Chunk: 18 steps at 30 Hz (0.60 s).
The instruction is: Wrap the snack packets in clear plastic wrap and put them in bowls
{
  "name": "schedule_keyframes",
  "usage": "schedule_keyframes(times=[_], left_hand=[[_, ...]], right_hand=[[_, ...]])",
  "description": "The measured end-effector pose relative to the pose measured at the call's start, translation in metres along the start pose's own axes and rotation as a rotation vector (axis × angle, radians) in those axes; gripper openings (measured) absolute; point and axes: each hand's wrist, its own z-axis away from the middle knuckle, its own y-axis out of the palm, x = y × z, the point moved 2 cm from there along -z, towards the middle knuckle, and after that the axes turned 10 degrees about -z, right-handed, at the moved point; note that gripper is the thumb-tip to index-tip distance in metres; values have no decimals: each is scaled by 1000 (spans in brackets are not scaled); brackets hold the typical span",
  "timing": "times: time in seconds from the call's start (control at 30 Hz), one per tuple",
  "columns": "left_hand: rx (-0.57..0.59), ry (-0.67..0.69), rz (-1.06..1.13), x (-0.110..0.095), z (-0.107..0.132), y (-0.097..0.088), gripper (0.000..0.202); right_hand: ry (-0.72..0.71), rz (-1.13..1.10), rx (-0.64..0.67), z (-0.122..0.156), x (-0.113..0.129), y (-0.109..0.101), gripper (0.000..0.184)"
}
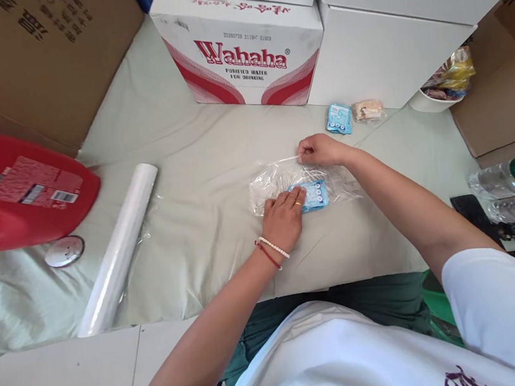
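Clear film (270, 185) is spread between the hands, long axis left-right. The blue packet (316, 195) lies in it. The packet's left end is pressed flat by the left hand (284, 215), which is nearer. The far film edge is pinched by the right hand (321, 149), just beyond. Hands are apart.

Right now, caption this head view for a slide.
Left hand holds down blue packet and clear plastic; right hand pinches the plastic's edge.

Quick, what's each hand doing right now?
Left hand: open, pressing flat on the blue packet.
Right hand: closed, pinching the edge of the clear plastic.
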Motion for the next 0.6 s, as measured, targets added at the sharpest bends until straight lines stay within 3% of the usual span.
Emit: schedule_keyframes(times=[0.13, 0.27, 0.37, 0.47, 0.6], left_hand=[[-28, 3, 8, 2, 5, 3, 55], [-25, 4, 6, 1, 5, 3, 55], [-24, -2, 0, 1, 4, 4, 54], [-26, -6, -9, -1, 5, 3, 53], [-39, 2, -4, 0, 4, 5, 46]], right_hand=[[-7, -106, 20, 2, 1, -8, 22], [5, -54, 88, 2, 10, -9, 33], [-79, 9, 151, 12, 22, -4, 20], [-154, 31, 103, 40, 35, 8, 22], [-252, 186, 66, 91, 40, 38, 33]])
